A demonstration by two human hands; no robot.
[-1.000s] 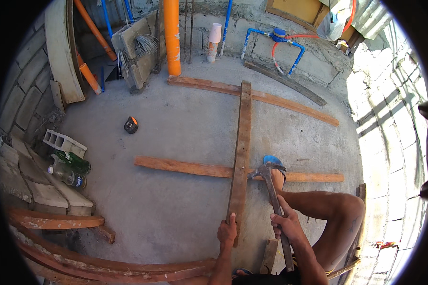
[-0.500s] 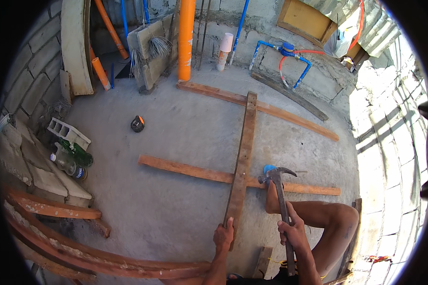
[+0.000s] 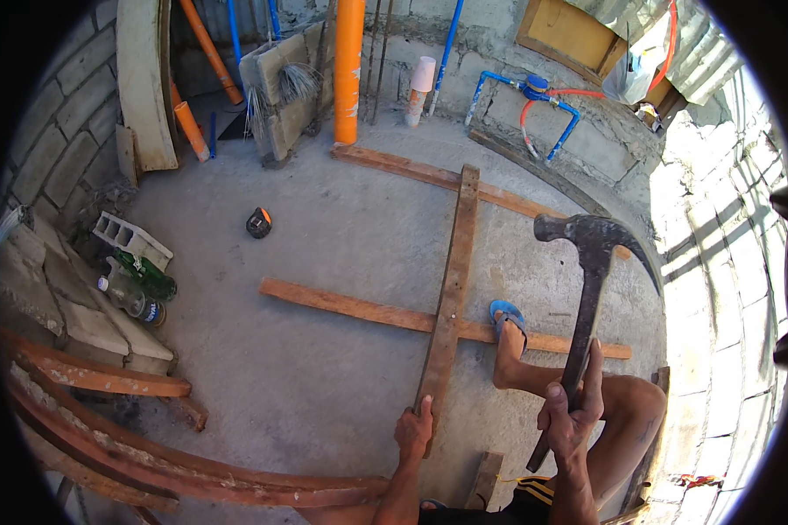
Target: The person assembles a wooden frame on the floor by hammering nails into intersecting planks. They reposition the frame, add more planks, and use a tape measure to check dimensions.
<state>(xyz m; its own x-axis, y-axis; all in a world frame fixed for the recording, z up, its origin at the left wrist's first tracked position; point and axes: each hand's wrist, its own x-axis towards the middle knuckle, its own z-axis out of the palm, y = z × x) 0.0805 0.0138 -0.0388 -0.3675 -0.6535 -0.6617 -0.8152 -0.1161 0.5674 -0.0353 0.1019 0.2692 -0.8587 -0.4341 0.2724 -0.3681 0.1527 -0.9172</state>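
My right hand [image 3: 572, 418] is closed around the handle of a claw hammer [image 3: 594, 262], raised with its dark head up and the claw pointing right. With my left hand [image 3: 413, 429] I grip the near end of a long wooden plank [image 3: 451, 297]. This plank lies across two other wooden strips, a nearer one [image 3: 350, 304] and a farther one [image 3: 394, 164]. A small pale spot, maybe a nail head, shows on the plank where it crosses the nearer strip. My foot in a blue flip-flop [image 3: 508, 317] rests by that strip.
A loose nail [image 3: 559, 314] lies on the concrete floor. Farther left sits a black and orange tape measure [image 3: 259, 223]. Bottles [image 3: 144, 278] and a hollow block [image 3: 131, 238] stand by the left wall. Curved reddish beams [image 3: 193, 472] fill the lower left. An orange pipe [image 3: 348, 79] rises at the back.
My right hand has lifted the hammer up and to the right, away from the plank and closer to view. My left hand stays on the plank's near end.
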